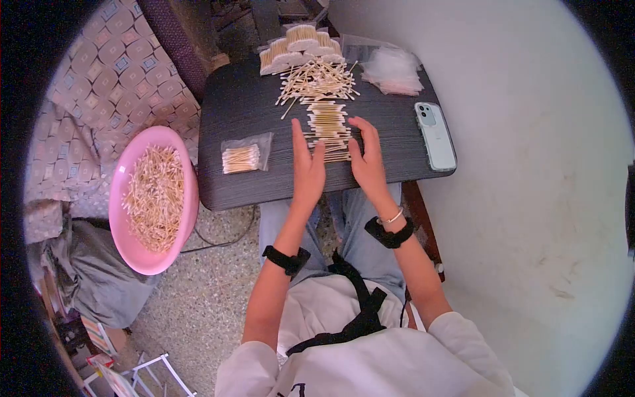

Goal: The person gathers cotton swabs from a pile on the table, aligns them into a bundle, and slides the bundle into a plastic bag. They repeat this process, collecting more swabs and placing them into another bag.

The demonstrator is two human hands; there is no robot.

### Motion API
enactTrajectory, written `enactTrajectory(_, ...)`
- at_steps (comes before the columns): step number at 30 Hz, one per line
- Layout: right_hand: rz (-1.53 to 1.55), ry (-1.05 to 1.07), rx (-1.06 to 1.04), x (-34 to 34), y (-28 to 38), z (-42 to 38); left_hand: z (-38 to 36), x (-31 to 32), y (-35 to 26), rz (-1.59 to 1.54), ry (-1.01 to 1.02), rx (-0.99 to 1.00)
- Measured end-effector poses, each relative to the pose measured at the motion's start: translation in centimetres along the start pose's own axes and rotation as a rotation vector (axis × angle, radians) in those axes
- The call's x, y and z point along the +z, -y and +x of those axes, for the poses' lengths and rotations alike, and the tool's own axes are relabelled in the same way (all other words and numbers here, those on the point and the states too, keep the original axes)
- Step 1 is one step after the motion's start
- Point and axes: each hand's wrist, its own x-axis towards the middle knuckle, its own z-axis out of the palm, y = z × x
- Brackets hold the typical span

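Note:
A row of cotton swabs (329, 122) lies side by side on the dark table, sticks running crosswise. My left hand (308, 162) is at the left ends of the row, fingers stretched forward and thumb at the near swabs. On the other side, my right hand (368, 157) has its fingers apart, slightly bent, along the right ends. Neither hand is closed round anything; the palms face each other with the row between them. Just beyond the row is a loose heap of cotton swabs (319, 79), pointing every way.
Bundled swabs (302, 38) are stacked at the table's far edge. Clear plastic bags (393, 69) lie far right, above a phone (436, 137). A filled swab packet (242, 157) lies left. Beside the table stands a pink tub (118, 218) full of swabs; a wall (516, 165) rises right.

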Motion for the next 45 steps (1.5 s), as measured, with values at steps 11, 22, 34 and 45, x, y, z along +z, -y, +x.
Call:
enactTrajectory(11, -0.221, 0.180, -0.092, 0.6, 1.0, -0.7, 2.1, 0.5, 1.8, -0.306, 0.016, -0.062)
enactTrajectory(22, 0.077, 0.098, 0.020, 1.0, -0.7, 1.1, 2.7, 0.3, 1.1, -0.523, -0.047, -0.120)
enactTrajectory(34, 0.290, 0.055, 0.135, 1.9, -1.5, 1.9, 3.0, 1.5, 1.6, -0.360, -0.100, 0.024)
enactTrajectory(45, 0.370, -0.014, 0.075, 1.9, -1.8, 3.0, 4.8, 0.9, 3.0, -0.374, -0.192, 0.047)
